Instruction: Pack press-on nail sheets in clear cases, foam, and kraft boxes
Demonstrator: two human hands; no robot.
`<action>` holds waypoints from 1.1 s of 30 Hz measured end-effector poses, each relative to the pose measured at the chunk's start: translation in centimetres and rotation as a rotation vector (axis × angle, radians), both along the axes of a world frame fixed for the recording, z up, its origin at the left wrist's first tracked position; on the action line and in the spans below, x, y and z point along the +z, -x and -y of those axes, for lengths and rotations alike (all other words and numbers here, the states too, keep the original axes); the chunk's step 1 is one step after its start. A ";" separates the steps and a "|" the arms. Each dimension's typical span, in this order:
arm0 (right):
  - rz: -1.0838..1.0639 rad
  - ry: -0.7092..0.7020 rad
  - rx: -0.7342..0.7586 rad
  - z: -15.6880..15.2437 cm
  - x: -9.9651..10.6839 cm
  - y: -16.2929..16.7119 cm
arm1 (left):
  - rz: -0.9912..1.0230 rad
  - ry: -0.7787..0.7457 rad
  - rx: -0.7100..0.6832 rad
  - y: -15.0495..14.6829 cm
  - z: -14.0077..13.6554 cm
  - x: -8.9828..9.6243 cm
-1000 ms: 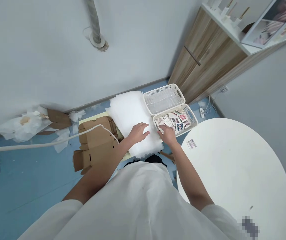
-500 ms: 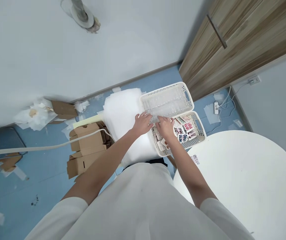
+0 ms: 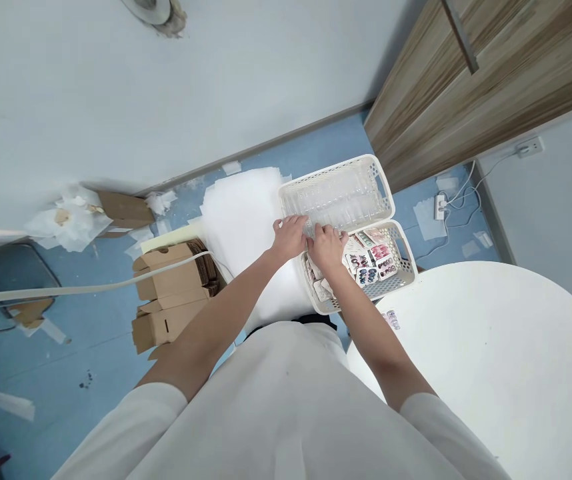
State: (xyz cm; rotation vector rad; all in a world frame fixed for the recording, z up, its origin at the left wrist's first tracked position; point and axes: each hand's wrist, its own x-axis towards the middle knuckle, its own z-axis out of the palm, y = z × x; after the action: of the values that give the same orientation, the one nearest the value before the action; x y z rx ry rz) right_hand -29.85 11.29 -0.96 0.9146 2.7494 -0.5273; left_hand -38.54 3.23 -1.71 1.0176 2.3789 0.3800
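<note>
1. Round white worktop (image 3: 486,360), nearer than the right grip (image 3: 326,248) and off to its right; at the far-left edge, a small card with purplish pieces (image 3: 391,319), beside the right forearm.
2. Near white basket (image 3: 325,309), perforated, beneath the right grip and extending to its right; inside, a loose heap of printed cards (image 3: 369,260) bearing red, pink and dark blue pieces.
3. Right grip, back uppermost, over the far-left part of the near white basket, with bent fingers directed toward the adjoining rims; whether pinched together or loose, impossible to make out.
4. Left grip (image 3: 289,238), just beside the right grip, at the near-left corner of the far white basket (image 3: 323,175), with curled fingers close to the contents; any clamping there hidden from view.
5. Far white basket, just beyond both grips, with rows of clear plastic cases (image 3: 339,197).
6. Stack of white sheets (image 3: 246,220), to the left of the left grip.
7. Flattened brown cartons (image 3: 181,273), farther left of the left grip, beneath a white tube (image 3: 116,287).
8. Power strip (image 3: 440,207) with cords, on the blue floor, well right of the right grip.
9. Wood-grain cabinet (image 3: 466,100), beyond the right grip and to its right.
</note>
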 end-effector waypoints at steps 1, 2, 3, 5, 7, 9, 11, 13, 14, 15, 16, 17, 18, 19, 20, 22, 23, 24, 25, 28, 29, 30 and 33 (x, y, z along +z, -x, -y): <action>-0.003 -0.008 -0.021 0.1 0.0 0.2 | 0.001 0.009 0.004 0.1 -0.1 0.0; -0.004 -0.014 -0.040 0.1 -0.1 0.3 | 0.001 0.018 0.003 0.1 -0.2 0.0; -0.003 -0.019 -0.055 0.2 -0.1 0.5 | 0.000 0.027 -0.002 0.2 -0.2 0.0; 0.000 -0.028 -0.068 0.3 -0.1 0.8 | -0.008 0.036 -0.017 0.2 -0.2 0.0; 0.012 -0.035 -0.054 0.4 -0.1 1.2 | -0.020 0.034 -0.022 0.2 -0.1 0.0; 0.044 -0.024 -0.038 0.5 -0.1 1.6 | -0.030 0.032 -0.016 0.1 0.0 0.0; 0.091 0.006 -0.040 0.5 -0.2 2.0 | -0.034 0.032 -0.010 -0.1 0.1 0.0; 0.126 0.042 -0.049 0.3 -0.3 2.1 | -0.038 0.024 -0.013 -0.4 0.3 0.0; 0.134 0.056 -0.053 0.2 -0.4 2.1 | -0.045 0.017 -0.013 -0.5 0.4 0.0; 0.135 0.069 -0.056 0.0 -0.4 2.0 | -0.054 0.008 -0.014 -0.7 0.6 0.0; 0.126 0.077 -0.059 -0.1 -0.6 1.9 | -0.065 -0.001 -0.017 -0.9 0.7 0.0; 0.108 0.083 -0.061 -0.3 -0.7 1.8 | -0.077 -0.009 -0.021 -1.0 0.9 0.0; 0.084 0.086 -0.063 -0.5 -0.9 1.6 | -0.088 -0.015 -0.025 -1.1 1.1 0.0; 0.057 0.089 -0.063 -0.6 -1.0 1.4 | -0.095 -0.017 -0.030 -1.3 1.3 0.0; 0.031 0.094 -0.060 -0.7 -1.2 1.2 | -0.098 -0.017 -0.035 -1.3 1.5 0.0; -0.010 0.108 -0.050 -0.8 -1.6 0.9 | -0.100 -0.013 -0.040 -1.4 1.6 -0.1; -0.026 0.117 -0.042 -0.9 -1.7 0.8 | -0.101 -0.010 -0.043 -1.3 1.6 -0.2; -0.044 0.125 -0.036 -0.9 -1.8 0.6 | -0.104 -0.005 -0.047 -1.3 1.6 -0.2; -0.066 0.131 -0.032 -0.9 -1.8 0.5 | -0.109 0.000 -0.052 -1.2 1.6 -0.3; -0.148 0.141 -0.059 -0.9 -1.2 -0.2 | -0.126 0.011 -0.065 -1.1 1.5 -0.2; -0.180 0.147 -0.077 -0.9 -0.8 -0.5 | -0.128 0.005 -0.063 -1.1 1.5 0.0; -0.217 0.161 -0.095 -0.9 -0.3 -1.0 | -0.127 -0.012 -0.054 -1.2 1.6 0.2; -0.389 0.264 -0.163 -0.4 1.5 -3.0 | -0.075 -0.147 0.023 -1.8 2.3 1.2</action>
State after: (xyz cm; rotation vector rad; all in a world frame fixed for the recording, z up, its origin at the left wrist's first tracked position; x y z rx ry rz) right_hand -26.87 11.68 0.57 1.0682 2.8417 -1.1800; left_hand -36.75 0.93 -0.50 1.0881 2.4614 0.5405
